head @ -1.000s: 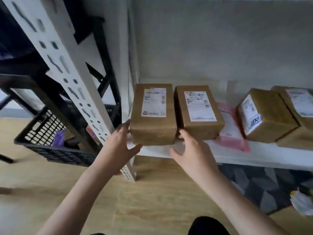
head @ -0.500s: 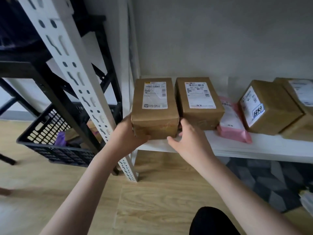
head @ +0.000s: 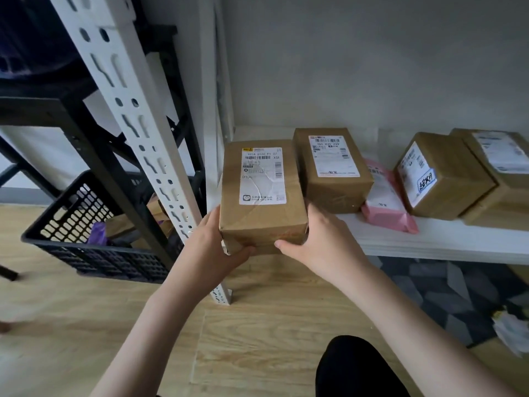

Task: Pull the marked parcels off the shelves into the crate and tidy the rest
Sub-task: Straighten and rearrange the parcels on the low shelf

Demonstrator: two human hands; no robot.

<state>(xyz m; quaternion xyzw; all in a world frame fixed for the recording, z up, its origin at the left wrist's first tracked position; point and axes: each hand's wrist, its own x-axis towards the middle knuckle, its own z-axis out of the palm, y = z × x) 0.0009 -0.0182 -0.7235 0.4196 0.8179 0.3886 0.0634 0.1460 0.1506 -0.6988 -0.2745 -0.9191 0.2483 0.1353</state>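
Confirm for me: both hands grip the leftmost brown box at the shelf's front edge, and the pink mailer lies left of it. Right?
Not quite. Both hands, left hand and right hand, do grip the leftmost brown box at the shelf edge, but the head view shows the pink mailer lying to its right.

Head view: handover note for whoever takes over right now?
Left hand and right hand grip the brown cardboard parcel with the creased white label at its near corners; it overhangs the white shelf edge.
Black plastic mesh crate sits on the floor to the left, some items already inside.
On the shelf: second brown box, pink mailer bag, two more brown boxes at the right.
Left: crate this parcel, check markings, tidy the rest.
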